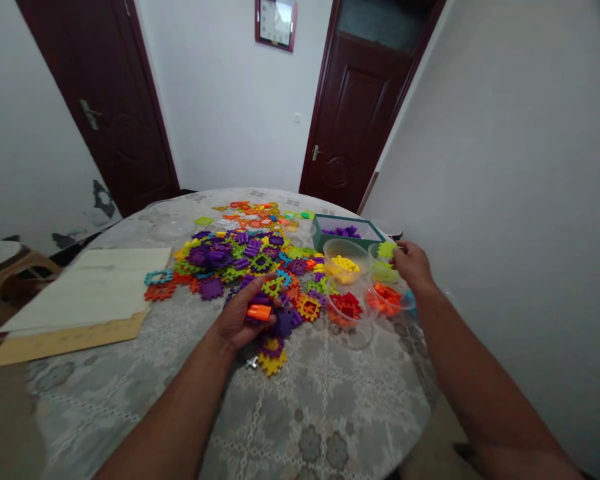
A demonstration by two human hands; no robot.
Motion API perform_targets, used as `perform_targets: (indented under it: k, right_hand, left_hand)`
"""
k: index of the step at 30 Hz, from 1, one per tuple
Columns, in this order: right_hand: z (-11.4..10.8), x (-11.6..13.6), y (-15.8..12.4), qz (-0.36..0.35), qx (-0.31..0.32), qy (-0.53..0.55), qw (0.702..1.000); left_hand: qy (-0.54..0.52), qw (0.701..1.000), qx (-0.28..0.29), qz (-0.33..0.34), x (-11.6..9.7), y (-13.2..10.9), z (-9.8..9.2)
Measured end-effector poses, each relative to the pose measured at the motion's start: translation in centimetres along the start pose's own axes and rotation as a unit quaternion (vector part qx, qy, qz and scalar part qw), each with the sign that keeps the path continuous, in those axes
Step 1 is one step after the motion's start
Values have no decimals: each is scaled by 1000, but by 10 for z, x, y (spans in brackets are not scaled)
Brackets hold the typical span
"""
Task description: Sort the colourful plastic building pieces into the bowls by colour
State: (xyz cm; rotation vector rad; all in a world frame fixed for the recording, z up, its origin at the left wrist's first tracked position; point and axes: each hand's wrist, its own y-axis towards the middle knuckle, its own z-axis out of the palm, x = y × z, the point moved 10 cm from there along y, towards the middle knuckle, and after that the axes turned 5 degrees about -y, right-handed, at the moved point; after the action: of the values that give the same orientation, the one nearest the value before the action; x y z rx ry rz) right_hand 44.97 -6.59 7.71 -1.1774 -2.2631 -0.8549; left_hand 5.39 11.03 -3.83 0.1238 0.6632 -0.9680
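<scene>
Where the left hand (237, 319) lies: palm up above the tablecloth (305, 413), fingers curled, clenching an orange block (259, 312).
Its long axis: roughly level across the palm, one end pointing right toward the bowls (345, 257).
Right hand (413, 263): fingertips seem to pinch a lime piece (387, 250), though it shows small.
Bowls: clear, just beside the right hand, holding yellow, red and orange pieces.
Pile (240, 257): mixed plastic pieces, left of the bowls.
Green box (347, 223): farther off, holding purple pieces.

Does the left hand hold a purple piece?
No, the left hand holds an orange plastic piece; the purple pieces lie on the table beyond it.
</scene>
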Motion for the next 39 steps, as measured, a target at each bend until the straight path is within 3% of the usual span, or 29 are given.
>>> perform_targets:
  k: [5, 9, 12, 16, 20, 24, 30, 39]
  right_hand:
    - [-15, -8, 22, -1, -35, -97, 995]
    - [-9, 32, 2, -71, -50, -124, 988]
    - [15, 94, -50, -196, 3, -59, 979]
    - [56, 167, -144, -303, 148, 56, 940]
    - [85, 202, -202, -351, 202, 95, 910]
    - [101, 204, -208, -353, 195, 104, 909]
    - [116, 182, -196, -238, 263, 159, 921]
    - [119, 167, -196, -152, 306, 231, 911]
  left_hand:
    - [-15, 1000, -4, -1, 0, 0, 1]
    - [-18, 1000, -4, 0, 1, -1, 1]
    - [-1, 1000, 4, -5, 2, -2, 3]
    - [27, 999, 27, -11, 5, -5, 8]
    - [44, 997, 55, -16, 6, -8, 15]
    - [63, 996, 62, -29, 9, -10, 16]
    - [92, 993, 61, -46, 14, -12, 15]
    - [85, 994, 59, -46, 14, -11, 15]
